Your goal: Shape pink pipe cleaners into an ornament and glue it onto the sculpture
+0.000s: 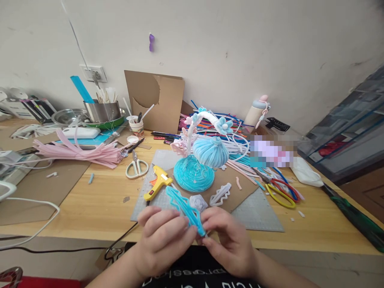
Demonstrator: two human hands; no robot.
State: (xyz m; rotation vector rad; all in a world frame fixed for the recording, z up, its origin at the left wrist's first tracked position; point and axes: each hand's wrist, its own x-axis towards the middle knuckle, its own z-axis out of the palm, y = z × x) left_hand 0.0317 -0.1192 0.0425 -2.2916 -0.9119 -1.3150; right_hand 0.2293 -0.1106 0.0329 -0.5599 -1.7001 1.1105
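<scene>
A bent blue pipe-cleaner piece [182,203] with zigzag edges is held just over the table's front edge. My left hand [166,238] is closed around its lower side. At its near end, the fingertips of my right hand [229,242] pinch the tip, where a small pale bit shows. Beyond my hands stands a pipe-cleaner lamp with a coiled turquoise base [194,180], a light blue shade [211,153] and a white arched stem bearing flowers. A grey-white coiled lump [198,202] and a white zigzag piece [221,195] lie in front of it.
A yellow glue gun [157,184] and scissors [137,166] lie to the left, near a pink pipe-cleaner bundle [81,150]. Yellow- and red-handled pliers [280,196] are on the right. Cardboard [168,100] leans against the wall behind loose pipe cleaners. A grey cutting mat [264,218] lies underneath.
</scene>
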